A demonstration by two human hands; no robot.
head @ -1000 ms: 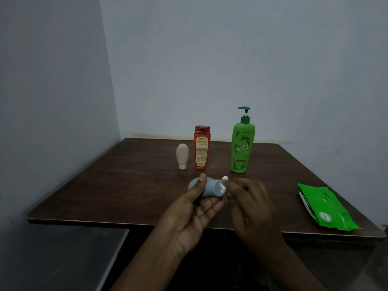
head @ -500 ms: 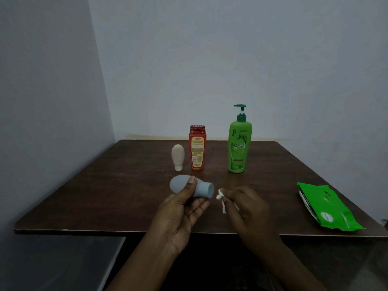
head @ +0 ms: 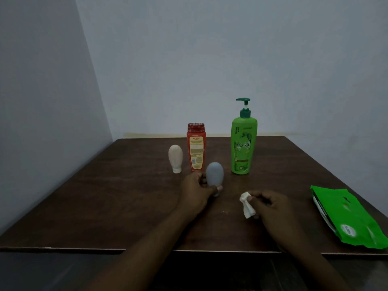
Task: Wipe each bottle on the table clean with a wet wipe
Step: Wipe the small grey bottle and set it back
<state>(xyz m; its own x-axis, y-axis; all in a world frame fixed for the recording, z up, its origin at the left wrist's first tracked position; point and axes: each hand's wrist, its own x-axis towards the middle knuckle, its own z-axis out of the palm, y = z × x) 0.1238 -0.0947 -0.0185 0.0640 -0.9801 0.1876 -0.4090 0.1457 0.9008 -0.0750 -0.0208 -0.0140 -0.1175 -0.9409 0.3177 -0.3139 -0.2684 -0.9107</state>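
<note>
Standing the grey bottle point(head: 214, 175) cap-down mid-table, left hand point(head: 196, 191) clasping its base; a second ago lay sideways, cap against the wipe. Probably wiped, so done. Right hand point(head: 267, 203) apart now, pinching the crumpled white wipe point(head: 247, 205). Smooth, egg-shaped plastic. Cream point(head: 175, 158), red point(head: 196, 146), green point(head: 243, 141) bottles upright toward the far edge.

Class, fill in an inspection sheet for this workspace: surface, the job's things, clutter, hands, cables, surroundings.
Surface: dark brown wooden table, small pale specks near the front.
Job's things: cream tube, red bottle and green pump bottle upright; grey tube cap-down; green wet wipe pack lying flat at right.
Clutter: nothing seen.
Hands: left hand grips the grey tube; right hand pinches a crumpled white wipe.
Cables: nothing seen.
Surroundings: plain pale walls.
</note>
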